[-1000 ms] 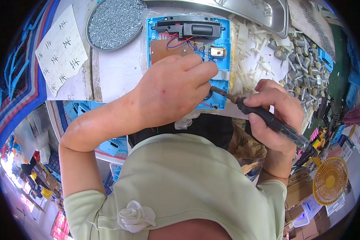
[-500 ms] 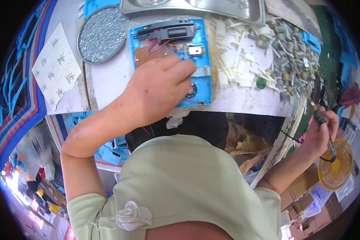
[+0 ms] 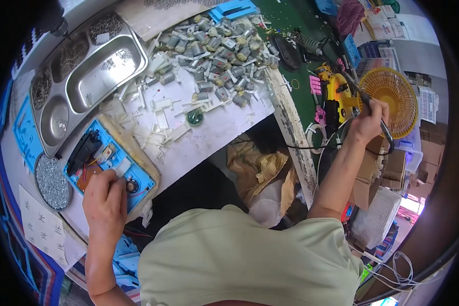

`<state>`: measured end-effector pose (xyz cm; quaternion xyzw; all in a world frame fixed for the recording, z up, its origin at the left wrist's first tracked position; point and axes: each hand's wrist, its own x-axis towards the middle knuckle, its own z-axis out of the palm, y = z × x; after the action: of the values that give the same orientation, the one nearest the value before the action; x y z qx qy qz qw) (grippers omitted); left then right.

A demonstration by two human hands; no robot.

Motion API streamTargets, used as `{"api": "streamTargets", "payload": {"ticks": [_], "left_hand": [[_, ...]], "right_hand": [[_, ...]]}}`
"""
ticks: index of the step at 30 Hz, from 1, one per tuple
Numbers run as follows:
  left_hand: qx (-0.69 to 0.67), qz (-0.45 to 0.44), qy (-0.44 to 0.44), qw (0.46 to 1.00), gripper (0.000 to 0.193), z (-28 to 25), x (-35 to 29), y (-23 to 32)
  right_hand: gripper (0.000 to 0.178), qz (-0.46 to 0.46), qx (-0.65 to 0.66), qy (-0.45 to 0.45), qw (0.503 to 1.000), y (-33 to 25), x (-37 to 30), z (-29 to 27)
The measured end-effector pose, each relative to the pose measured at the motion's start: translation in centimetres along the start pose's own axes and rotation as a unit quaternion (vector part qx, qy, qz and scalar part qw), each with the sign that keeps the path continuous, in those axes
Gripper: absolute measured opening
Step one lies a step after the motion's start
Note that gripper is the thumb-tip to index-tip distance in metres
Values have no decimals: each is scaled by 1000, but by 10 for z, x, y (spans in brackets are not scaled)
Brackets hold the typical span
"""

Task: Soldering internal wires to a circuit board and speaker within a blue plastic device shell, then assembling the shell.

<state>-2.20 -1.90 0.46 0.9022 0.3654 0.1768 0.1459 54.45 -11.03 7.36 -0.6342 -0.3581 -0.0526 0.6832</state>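
While the white workbench (image 3: 214, 133) takes up the most room before you, the compartmented steel tray (image 3: 94, 76) comes next, with a broad heap of small motors (image 3: 222, 66) to its right. Smaller again is the open blue casing (image 3: 140, 174), lying on the bench at your left, just beside the tray. Your left hand (image 3: 106, 201) rests over its near side, fingers curled and close together; what they pinch, if anything, is hidden, so I cannot tell. Your right hand (image 3: 371, 122), well apart from the casing, is closed around the handle of what looks like a soldering iron (image 3: 364, 96), held up near the yellow fan (image 3: 399, 104).

Among the smaller parts, a black module (image 3: 81, 153), a brown board (image 3: 88, 176) and a round speaker (image 3: 132, 184) already sit in the casing. I judge it partly assembled: the main pieces are in, but no cover is on. Thin red wires (image 3: 92, 162) run near the board; whether all their ends are joined is too small to tell. With the iron away, no joint is being made at this moment.
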Motion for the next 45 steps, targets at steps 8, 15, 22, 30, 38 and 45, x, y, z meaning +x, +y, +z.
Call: {"api": "streamTargets", "payload": {"ticks": [8,15,22,30,38,45], "left_hand": [[-3,18,19,1000,23,2,-4,-10],[-95,6,27,995,30,0,-14,-21],[-114,-84,191,971,27,-17,-30,-31],[-123,-100,174,972,27,0,-47,-24],[-45,-61,142,987,34,3,-33,-17],[-99,-86,170,977,35,13,-30,-26]], "right_hand": [[13,170,-38,-139,975,48,19,81],[42,264,61,-246,931,10,-109,100],[26,-192,-13,-596,780,-109,-278,214],[21,-262,-32,-612,745,-116,-293,233],[22,-235,-32,-618,749,-114,-296,231],[22,-230,-20,-617,752,-111,-298,230]]}}
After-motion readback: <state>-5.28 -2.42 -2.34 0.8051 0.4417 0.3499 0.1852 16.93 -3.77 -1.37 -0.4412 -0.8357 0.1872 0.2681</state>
